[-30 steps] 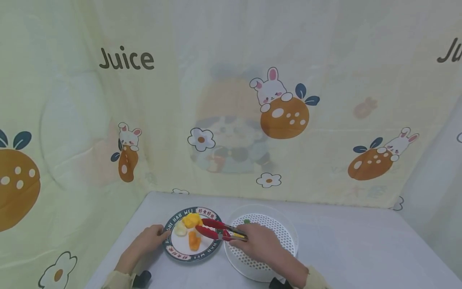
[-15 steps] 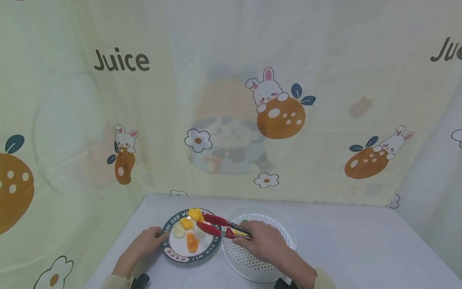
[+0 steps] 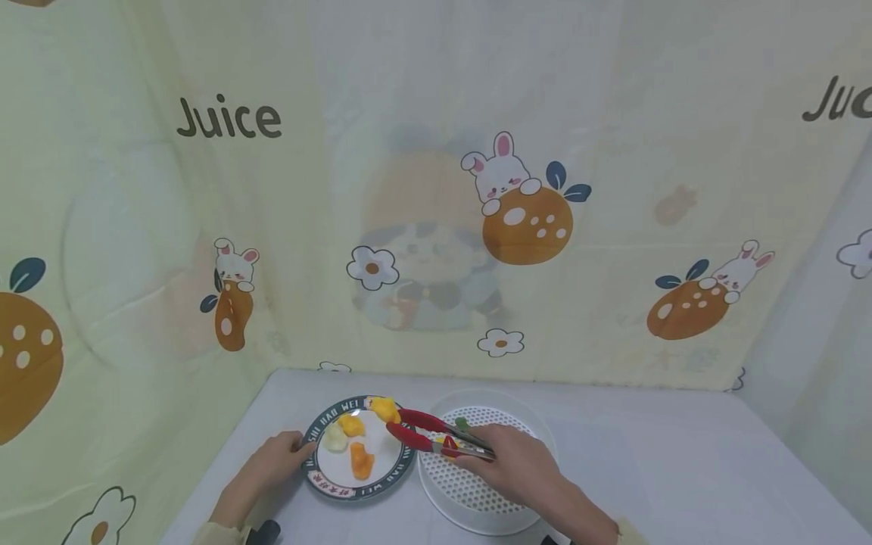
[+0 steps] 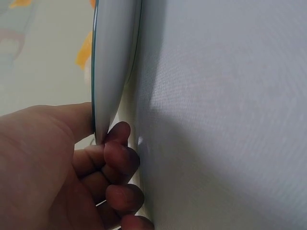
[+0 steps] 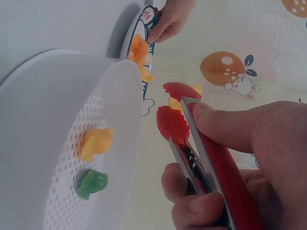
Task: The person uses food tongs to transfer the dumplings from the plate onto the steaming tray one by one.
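Observation:
A round plate (image 3: 320, 475) with a dark lettered rim lies on the white table. It holds a pale piece (image 3: 335, 439), a yellow piece (image 3: 352, 425) and an orange piece (image 3: 361, 460). My left hand (image 3: 293, 448) grips the plate's near-left rim (image 4: 112, 72), thumb on top and fingers (image 4: 117, 160) curled beneath. My right hand (image 3: 492, 456) holds red tongs (image 3: 422, 430) squeezed on a small yellow piece (image 3: 384, 409), which hangs above the plate's far edge. The right wrist view shows the tong tips (image 5: 172, 120) pinching that yellow piece (image 5: 173, 103).
A white perforated basket (image 3: 538, 443) stands right of the plate, under my right hand. Inside it lie a green piece (image 5: 91, 183) and a yellow piece (image 5: 96, 143). A printed cloth backdrop (image 3: 436, 189) walls the table at the back and left.
The tongs have closed on a yellow piece from the plate's heap and lifted it up and slightly right. The left hand has stayed on the rim.

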`<state>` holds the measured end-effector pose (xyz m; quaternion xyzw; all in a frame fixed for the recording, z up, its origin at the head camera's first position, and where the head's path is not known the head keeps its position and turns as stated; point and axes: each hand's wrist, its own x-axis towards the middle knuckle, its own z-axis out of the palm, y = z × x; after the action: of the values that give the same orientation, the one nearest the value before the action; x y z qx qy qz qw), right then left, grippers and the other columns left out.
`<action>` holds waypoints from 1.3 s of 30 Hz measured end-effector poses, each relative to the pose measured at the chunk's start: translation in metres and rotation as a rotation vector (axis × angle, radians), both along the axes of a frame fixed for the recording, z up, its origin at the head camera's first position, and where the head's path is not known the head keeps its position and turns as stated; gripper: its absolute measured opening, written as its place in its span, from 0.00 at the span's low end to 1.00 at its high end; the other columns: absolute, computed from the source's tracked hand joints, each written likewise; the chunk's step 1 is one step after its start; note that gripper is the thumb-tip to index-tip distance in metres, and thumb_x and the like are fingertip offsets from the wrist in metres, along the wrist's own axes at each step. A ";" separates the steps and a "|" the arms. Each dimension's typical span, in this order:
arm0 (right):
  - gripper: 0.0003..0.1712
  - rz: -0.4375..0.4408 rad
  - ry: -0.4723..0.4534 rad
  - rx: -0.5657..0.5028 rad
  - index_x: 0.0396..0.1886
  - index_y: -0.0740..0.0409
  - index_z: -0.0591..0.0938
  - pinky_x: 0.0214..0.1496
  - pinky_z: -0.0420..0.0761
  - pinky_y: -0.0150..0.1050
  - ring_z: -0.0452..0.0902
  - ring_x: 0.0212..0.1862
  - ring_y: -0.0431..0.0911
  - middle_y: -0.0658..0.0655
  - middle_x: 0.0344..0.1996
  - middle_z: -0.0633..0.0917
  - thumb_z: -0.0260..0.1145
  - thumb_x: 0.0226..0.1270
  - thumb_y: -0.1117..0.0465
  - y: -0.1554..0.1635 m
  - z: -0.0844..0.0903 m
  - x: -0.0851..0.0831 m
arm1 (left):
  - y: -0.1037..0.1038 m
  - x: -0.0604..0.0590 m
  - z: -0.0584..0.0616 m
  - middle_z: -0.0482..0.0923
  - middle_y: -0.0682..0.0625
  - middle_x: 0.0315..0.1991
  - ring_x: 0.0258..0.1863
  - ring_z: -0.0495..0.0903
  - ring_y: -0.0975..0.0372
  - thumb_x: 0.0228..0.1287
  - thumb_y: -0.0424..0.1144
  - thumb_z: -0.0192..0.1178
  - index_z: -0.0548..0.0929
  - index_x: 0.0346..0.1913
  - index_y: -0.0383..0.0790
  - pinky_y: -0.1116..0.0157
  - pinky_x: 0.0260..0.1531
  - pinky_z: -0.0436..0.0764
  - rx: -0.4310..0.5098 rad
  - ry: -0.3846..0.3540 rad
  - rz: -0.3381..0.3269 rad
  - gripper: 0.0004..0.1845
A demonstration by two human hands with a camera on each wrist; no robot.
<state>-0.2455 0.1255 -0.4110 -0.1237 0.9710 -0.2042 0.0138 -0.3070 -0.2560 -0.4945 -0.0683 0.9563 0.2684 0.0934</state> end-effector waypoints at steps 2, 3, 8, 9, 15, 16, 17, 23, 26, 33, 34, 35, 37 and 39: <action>0.35 -0.017 -0.006 0.001 0.57 0.48 0.84 0.39 0.76 0.42 0.74 0.39 0.41 0.45 0.40 0.86 0.74 0.54 0.34 0.004 -0.001 0.001 | 0.000 0.000 0.000 0.79 0.48 0.30 0.31 0.76 0.59 0.73 0.49 0.57 0.82 0.46 0.33 0.58 0.35 0.80 0.005 -0.003 0.003 0.19; 0.35 -0.024 -0.009 0.000 0.57 0.48 0.84 0.39 0.77 0.43 0.74 0.39 0.41 0.45 0.40 0.86 0.74 0.54 0.34 0.006 -0.001 0.002 | 0.000 0.000 0.000 0.80 0.48 0.30 0.32 0.77 0.59 0.73 0.49 0.57 0.82 0.47 0.32 0.58 0.36 0.80 0.006 -0.005 0.005 0.19; 0.33 -0.047 -0.010 0.004 0.55 0.47 0.84 0.40 0.77 0.43 0.74 0.39 0.41 0.44 0.40 0.85 0.74 0.54 0.35 0.016 -0.001 0.005 | 0.000 0.000 0.001 0.81 0.48 0.33 0.34 0.79 0.58 0.73 0.49 0.57 0.81 0.51 0.30 0.55 0.40 0.82 0.007 -0.011 0.010 0.22; 0.33 -0.048 -0.010 0.002 0.55 0.47 0.85 0.40 0.77 0.43 0.74 0.39 0.41 0.44 0.39 0.85 0.74 0.54 0.35 0.018 -0.001 0.006 | 0.000 0.001 0.001 0.81 0.47 0.33 0.34 0.79 0.58 0.73 0.49 0.57 0.81 0.49 0.31 0.56 0.39 0.82 0.008 -0.009 0.009 0.21; 0.31 -0.060 -0.022 -0.009 0.53 0.47 0.85 0.35 0.74 0.41 0.73 0.36 0.42 0.44 0.35 0.84 0.74 0.55 0.36 0.029 0.002 0.010 | -0.001 0.004 0.002 0.76 0.48 0.27 0.29 0.74 0.59 0.73 0.48 0.57 0.81 0.38 0.37 0.62 0.30 0.76 0.023 0.007 -0.002 0.16; 0.32 -0.068 -0.032 -0.007 0.54 0.48 0.85 0.36 0.74 0.41 0.73 0.36 0.42 0.44 0.35 0.84 0.74 0.54 0.36 0.031 0.002 0.010 | -0.001 0.004 0.002 0.76 0.48 0.27 0.29 0.74 0.59 0.73 0.48 0.57 0.81 0.38 0.37 0.62 0.30 0.76 0.024 0.007 -0.003 0.16; 0.33 -0.078 -0.042 0.003 0.55 0.48 0.85 0.37 0.75 0.41 0.73 0.37 0.42 0.44 0.36 0.84 0.74 0.54 0.35 0.033 0.003 0.011 | -0.001 0.005 0.002 0.76 0.48 0.27 0.29 0.74 0.59 0.73 0.48 0.57 0.81 0.39 0.37 0.62 0.30 0.76 0.027 0.006 -0.002 0.16; 0.38 -0.123 -0.074 0.024 0.57 0.50 0.84 0.39 0.75 0.42 0.74 0.39 0.44 0.47 0.41 0.85 0.72 0.53 0.32 0.047 0.005 0.014 | -0.002 0.004 0.001 0.76 0.49 0.27 0.29 0.74 0.59 0.74 0.49 0.56 0.81 0.39 0.37 0.62 0.30 0.75 0.023 0.011 -0.013 0.16; 0.37 -0.136 -0.068 0.014 0.57 0.51 0.84 0.37 0.74 0.41 0.74 0.38 0.44 0.47 0.40 0.85 0.73 0.54 0.33 0.057 0.004 0.014 | -0.003 0.003 0.000 0.76 0.49 0.27 0.29 0.74 0.59 0.74 0.49 0.56 0.81 0.39 0.37 0.62 0.30 0.75 0.022 0.017 -0.018 0.16; 0.37 -0.165 -0.075 0.019 0.57 0.54 0.84 0.31 0.70 0.40 0.72 0.34 0.44 0.48 0.33 0.83 0.73 0.55 0.35 0.083 0.001 0.011 | -0.002 0.005 0.002 0.77 0.49 0.27 0.29 0.74 0.59 0.73 0.48 0.57 0.82 0.41 0.36 0.62 0.30 0.75 0.022 0.007 -0.012 0.16; 0.38 -0.169 -0.082 0.024 0.57 0.55 0.84 0.31 0.70 0.40 0.72 0.33 0.44 0.48 0.32 0.82 0.73 0.55 0.35 0.087 0.001 0.011 | -0.002 0.004 0.002 0.77 0.49 0.28 0.29 0.74 0.59 0.73 0.48 0.57 0.82 0.42 0.36 0.62 0.31 0.76 0.021 0.006 -0.014 0.16; 0.38 -0.172 -0.087 0.031 0.57 0.56 0.84 0.31 0.70 0.40 0.72 0.33 0.44 0.48 0.31 0.81 0.73 0.55 0.34 0.090 0.002 0.011 | -0.001 0.004 0.002 0.77 0.49 0.28 0.30 0.75 0.59 0.74 0.49 0.56 0.82 0.42 0.36 0.62 0.31 0.76 0.020 0.006 -0.016 0.17; 0.39 -0.180 -0.106 0.054 0.57 0.57 0.83 0.32 0.71 0.40 0.72 0.33 0.44 0.48 0.32 0.82 0.73 0.54 0.34 0.098 0.003 0.012 | -0.001 0.004 0.003 0.78 0.49 0.28 0.30 0.75 0.59 0.73 0.49 0.57 0.82 0.43 0.35 0.61 0.32 0.77 0.020 0.004 -0.014 0.17; 0.39 -0.176 -0.118 0.084 0.56 0.58 0.84 0.33 0.71 0.41 0.72 0.34 0.45 0.48 0.33 0.83 0.72 0.54 0.33 0.105 0.005 0.012 | 0.000 0.004 0.003 0.79 0.49 0.29 0.31 0.75 0.59 0.73 0.48 0.57 0.82 0.45 0.35 0.60 0.33 0.78 0.021 0.005 -0.011 0.17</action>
<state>-0.2330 0.2304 -0.4064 -0.0251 0.9833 -0.1709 0.0579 -0.3031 -0.2564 -0.4913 -0.0615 0.9541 0.2779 0.0931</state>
